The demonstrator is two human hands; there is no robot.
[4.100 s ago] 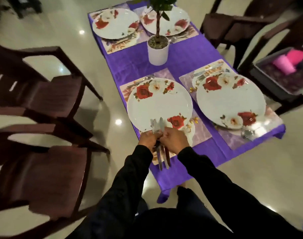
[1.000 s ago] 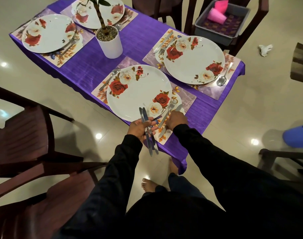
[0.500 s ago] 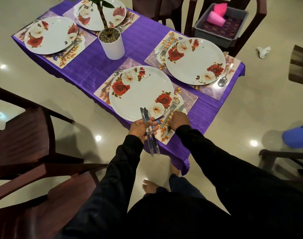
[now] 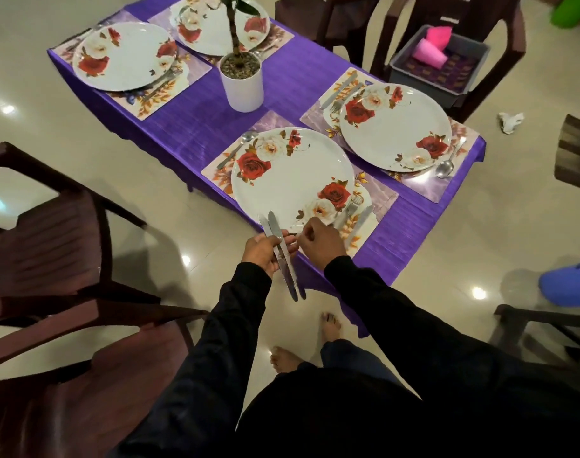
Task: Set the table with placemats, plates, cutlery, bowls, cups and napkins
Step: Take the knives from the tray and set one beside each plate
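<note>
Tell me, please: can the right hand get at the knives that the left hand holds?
Probably yes. The right hand is right beside the knives gripped in the left hand, and nothing lies between them; its fingers are curled and hold nothing I can see.

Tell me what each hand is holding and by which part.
The left hand grips two table knives around their middles, blades up over the near plate. The right hand is curled beside them; whether it holds anything cannot be told.

Four plates [image 4: 291, 180] sit on placemats [image 4: 379, 198] around a potted plant [image 4: 240, 81] mid-table.
</note>
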